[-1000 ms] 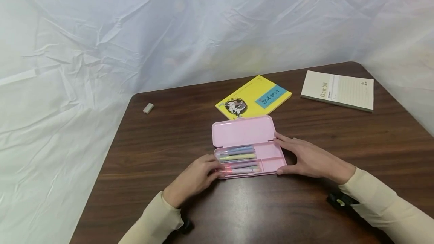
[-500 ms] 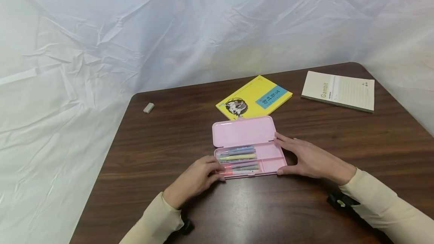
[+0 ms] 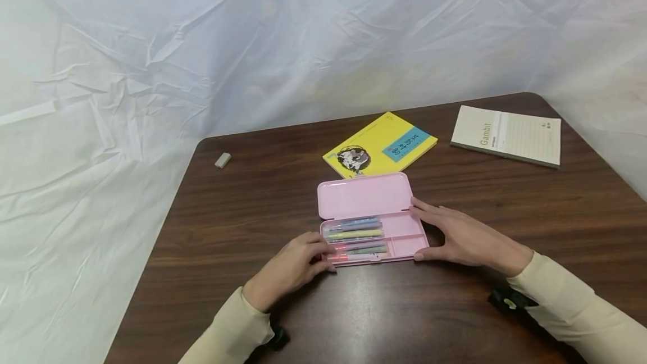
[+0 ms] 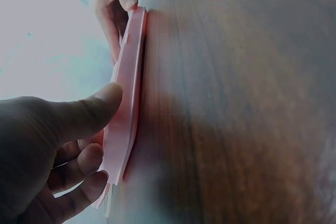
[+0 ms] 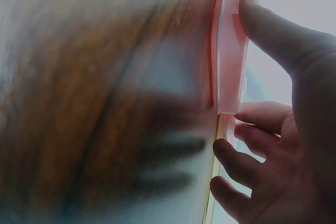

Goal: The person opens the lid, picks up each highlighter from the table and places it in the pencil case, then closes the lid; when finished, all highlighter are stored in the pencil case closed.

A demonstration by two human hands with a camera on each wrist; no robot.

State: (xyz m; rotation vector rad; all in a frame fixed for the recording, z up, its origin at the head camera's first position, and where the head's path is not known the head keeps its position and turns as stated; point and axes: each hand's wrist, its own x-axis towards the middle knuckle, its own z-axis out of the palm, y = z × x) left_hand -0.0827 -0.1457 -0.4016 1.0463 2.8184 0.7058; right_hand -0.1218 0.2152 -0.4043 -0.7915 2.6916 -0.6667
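A pink pencil case (image 3: 364,195) lies on the table with its lid raised and tipped back. Several pens (image 3: 354,234) in blue, yellow, red and white fill the left part of its two long compartments; bare pink floor shows on the right. My left hand (image 3: 293,260) holds the case's left end, thumb at the front edge and curled fingers by the side, as the left wrist view of the case (image 4: 123,98) shows. Across the right end, my right hand (image 3: 465,235) grips with thumb at the front corner and fingers near the hinge. In the right wrist view the right hand's thumb (image 5: 273,35) touches the front wall.
Behind the lid lies a yellow book (image 3: 379,145) with a blue label. A cream notebook (image 3: 505,135) is at the far right of the dark wooden table (image 3: 263,195). An eraser (image 3: 223,160) sits at the far left. White sheeting (image 3: 303,44) hangs behind the table.
A greenish pen in the front compartment shows more plainly, and the pens there have shifted slightly. Both hands stay at the ends of the case.
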